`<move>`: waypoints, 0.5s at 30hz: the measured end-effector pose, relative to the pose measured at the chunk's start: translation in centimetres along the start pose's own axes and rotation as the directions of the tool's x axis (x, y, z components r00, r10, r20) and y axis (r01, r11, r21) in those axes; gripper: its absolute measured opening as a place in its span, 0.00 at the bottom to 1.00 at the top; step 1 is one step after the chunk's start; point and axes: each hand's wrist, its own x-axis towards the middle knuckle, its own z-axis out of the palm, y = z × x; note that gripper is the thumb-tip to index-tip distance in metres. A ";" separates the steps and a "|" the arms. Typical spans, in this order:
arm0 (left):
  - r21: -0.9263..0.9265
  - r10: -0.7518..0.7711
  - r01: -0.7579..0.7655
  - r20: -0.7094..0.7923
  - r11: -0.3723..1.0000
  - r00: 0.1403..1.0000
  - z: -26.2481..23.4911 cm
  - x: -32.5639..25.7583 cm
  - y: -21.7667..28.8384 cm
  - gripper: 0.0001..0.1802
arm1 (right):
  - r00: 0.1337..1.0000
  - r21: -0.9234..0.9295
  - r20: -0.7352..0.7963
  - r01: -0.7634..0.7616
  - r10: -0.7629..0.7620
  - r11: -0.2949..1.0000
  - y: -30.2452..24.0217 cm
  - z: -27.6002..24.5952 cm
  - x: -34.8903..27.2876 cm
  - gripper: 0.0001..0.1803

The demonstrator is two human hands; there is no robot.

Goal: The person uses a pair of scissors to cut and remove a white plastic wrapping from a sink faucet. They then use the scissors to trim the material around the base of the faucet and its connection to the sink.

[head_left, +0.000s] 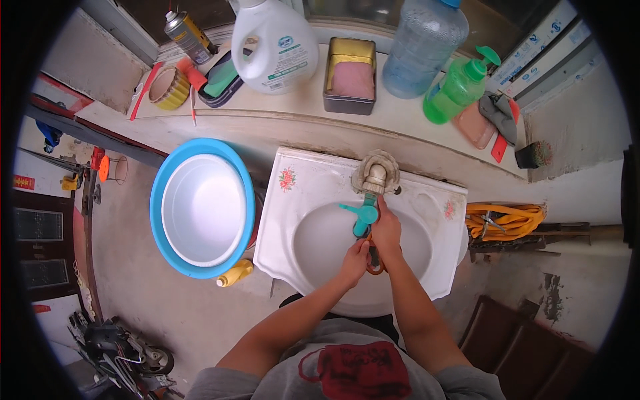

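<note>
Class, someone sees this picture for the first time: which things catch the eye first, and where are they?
At centre, both hands meet over a white basin: the right hand by the teal tap, the left hand on something orange. To the left sits a blue tub; a green pump bottle stands on the ledge behind.

Bare forearms, grey shirt

The person's grey T-shirt carries a dark red print on the chest (short sleeves only); both arms uncovered.

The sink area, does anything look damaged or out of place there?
Yes. The tap on the white sink is caked in grimy buildup at its base. A yellow bottle lies tipped over on the floor beside the blue basin. Both hands hold orange-handled scissors over the bowl.
</note>
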 end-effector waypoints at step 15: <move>0.087 -0.099 0.096 0.027 0.992 0.995 -12.8 -1.4 -0.1 0.16 | 0.997 0.038 -0.023 -0.076 0.077 0.996 -9.6 6.7 -3.7 0.23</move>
